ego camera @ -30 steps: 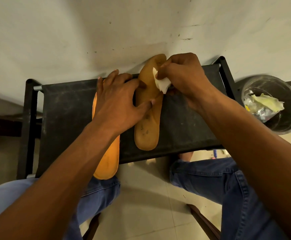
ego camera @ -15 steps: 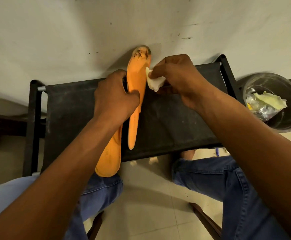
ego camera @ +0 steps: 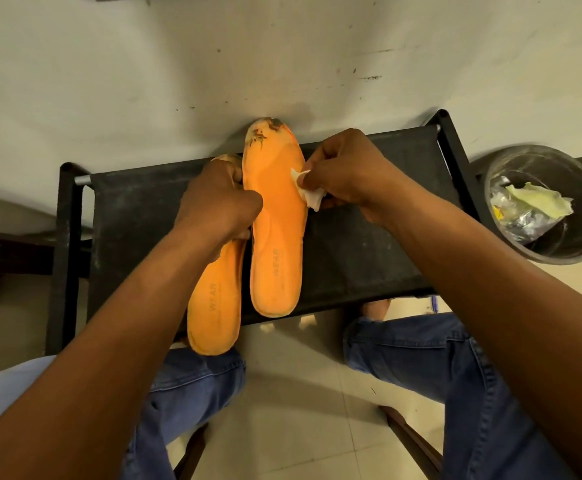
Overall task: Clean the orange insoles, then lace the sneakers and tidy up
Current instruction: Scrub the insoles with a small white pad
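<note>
Right insole (ego camera: 275, 233) now flat, orange face up, versus on edge earlier; left hand (ego camera: 218, 206) grips it, right hand (ego camera: 348, 174) pinches white wipe (ego camera: 308, 192).

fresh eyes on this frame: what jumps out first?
Two bright orange insoles on the black stool: the right insole lies printed side up with dark grime at its toe, the left insole overhangs the near edge. The left hand steadies the right insole while the right hand pinches a white wipe at its edge.
</note>
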